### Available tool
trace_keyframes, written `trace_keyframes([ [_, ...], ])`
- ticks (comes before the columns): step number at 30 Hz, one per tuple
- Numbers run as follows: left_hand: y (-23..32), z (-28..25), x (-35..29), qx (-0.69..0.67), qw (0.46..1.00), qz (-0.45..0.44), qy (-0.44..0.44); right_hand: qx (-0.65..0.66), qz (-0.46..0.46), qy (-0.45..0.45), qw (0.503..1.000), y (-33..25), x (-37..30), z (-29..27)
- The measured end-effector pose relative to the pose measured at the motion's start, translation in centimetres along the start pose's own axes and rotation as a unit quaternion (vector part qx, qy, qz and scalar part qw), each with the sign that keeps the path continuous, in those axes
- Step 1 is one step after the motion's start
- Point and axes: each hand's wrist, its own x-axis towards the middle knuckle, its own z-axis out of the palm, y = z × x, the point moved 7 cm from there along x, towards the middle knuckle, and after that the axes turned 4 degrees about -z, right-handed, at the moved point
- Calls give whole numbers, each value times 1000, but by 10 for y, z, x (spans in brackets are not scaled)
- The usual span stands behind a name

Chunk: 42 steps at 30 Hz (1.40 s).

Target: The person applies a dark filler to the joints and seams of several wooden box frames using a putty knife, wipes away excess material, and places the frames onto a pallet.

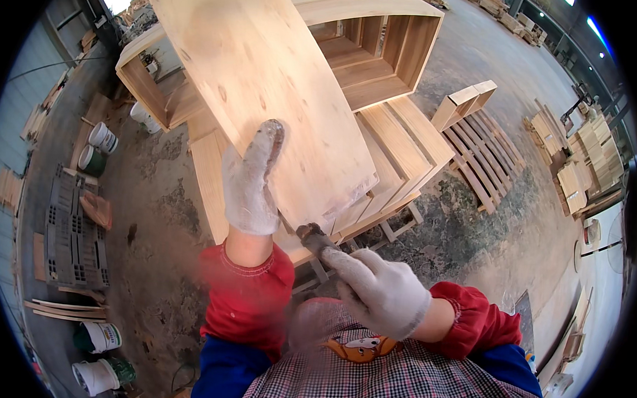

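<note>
A wide pale wooden board [280, 85] with small knots slants away from me, its near end low and close to my hands. My gloved left hand [252, 186] is closed around the board's left edge, with a digit lying along its upper face. In my gloved right hand [389, 293] is a short dark tool [317, 240] with a blunt, brownish head. The tool's head is just below the board's near corner; whether they touch I cannot tell. The fingers wrap the tool's handle, so its exact kind is hidden.
Beneath and behind the board stand open wooden boxes [422, 52] and stacked drawer-like pieces [404, 149]. A slatted pallet [485, 159] carrying a small wooden frame [464, 106] lies to the right. Buckets [103, 138] and a dark plastic pallet [75, 232] line the left side.
</note>
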Motion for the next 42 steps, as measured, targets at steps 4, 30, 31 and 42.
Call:
trace_keyframes([
  [4, -7, -3, 4, -46, 998, -20, 38, -10, -16, 46, 999, -2, -1, 0],
  [30, 6, -14, 2, 41, 992, 111, -39, 8, -85, 40, 996, 18, -3, -14],
  [31, 6, -10, 0, 53, 990, 119, -50, -18, -88, 10, 996, 14, 0, -16],
  [42, 2, -27, -1, 205, 950, 234, 8, -159, -69, -134, 976, 9, 23, -52],
])
